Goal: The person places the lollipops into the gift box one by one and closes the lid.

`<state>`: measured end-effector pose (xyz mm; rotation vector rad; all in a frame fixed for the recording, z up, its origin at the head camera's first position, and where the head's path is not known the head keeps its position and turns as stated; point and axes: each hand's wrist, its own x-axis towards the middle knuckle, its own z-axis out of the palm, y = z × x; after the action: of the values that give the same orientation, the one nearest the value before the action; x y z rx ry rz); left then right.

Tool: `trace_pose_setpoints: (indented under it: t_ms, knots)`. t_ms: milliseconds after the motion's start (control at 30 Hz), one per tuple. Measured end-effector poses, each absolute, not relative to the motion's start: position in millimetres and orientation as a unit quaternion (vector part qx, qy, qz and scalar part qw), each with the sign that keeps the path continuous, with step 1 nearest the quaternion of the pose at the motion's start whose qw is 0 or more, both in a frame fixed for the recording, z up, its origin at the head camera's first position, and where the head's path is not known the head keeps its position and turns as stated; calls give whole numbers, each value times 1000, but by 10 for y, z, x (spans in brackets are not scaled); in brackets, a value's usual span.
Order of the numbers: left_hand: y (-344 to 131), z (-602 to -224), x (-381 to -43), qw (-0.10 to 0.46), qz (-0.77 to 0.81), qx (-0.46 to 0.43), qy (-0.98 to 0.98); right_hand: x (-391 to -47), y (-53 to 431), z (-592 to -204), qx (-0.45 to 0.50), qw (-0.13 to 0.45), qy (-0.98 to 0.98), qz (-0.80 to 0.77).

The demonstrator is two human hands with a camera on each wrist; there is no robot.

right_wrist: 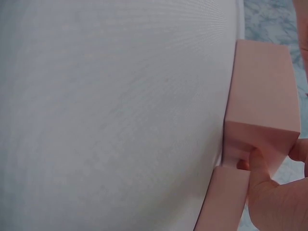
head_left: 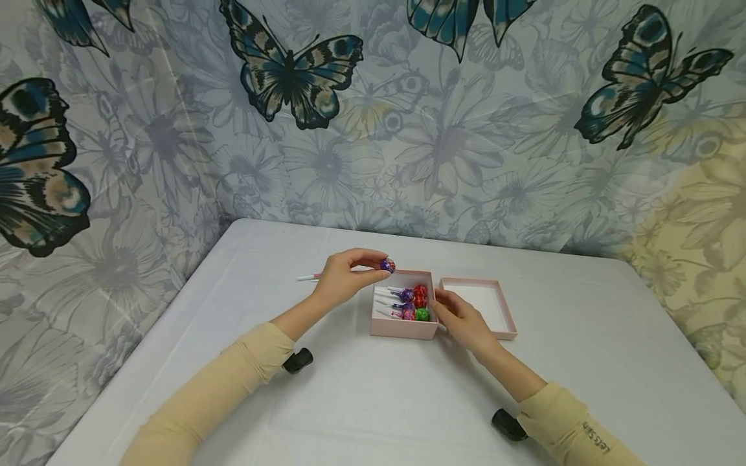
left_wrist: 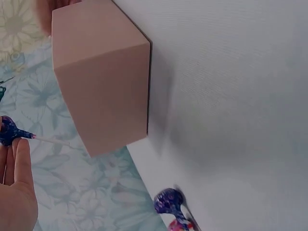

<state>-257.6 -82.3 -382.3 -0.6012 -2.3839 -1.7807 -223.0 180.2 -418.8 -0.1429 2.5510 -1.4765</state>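
Observation:
My left hand (head_left: 344,278) pinches a purple-wrapped lollipop (head_left: 387,264) between thumb and fingers, above the far left part of an open pink box (head_left: 402,330). In the left wrist view the white stick of that lollipop (left_wrist: 8,131) points away from the fingertips. Inside the box, several wrapped lollipops (head_left: 421,296) in red, purple and green lie with sticks to the left. At the box's right end, my right hand (head_left: 463,320) holds the wall, its thumb at the rim and fingers against the outside. The pink lid (head_left: 506,307) lies beside that hand, inner side up.
More lollipops (left_wrist: 169,201) lie on the white table (head_left: 373,401) left of the box, mostly hidden by the left hand in the head view. Black wrist devices (head_left: 298,360) show under both sleeves. Butterfly-patterned cloth (head_left: 443,142) hangs behind the table.

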Motion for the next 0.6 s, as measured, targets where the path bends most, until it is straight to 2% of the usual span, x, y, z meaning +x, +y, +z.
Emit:
trace_pose_setpoints:
  t_ms: [400,600]
  knots:
    - [-565,-3895,-2660,33,-547,-216,-808,-2248,1796,-4204,-39,97,863,-495]
    - [-512,-3994,-2757,31,-455,-292,-840,-2245,1802,-4194,-42,99,861,-498]
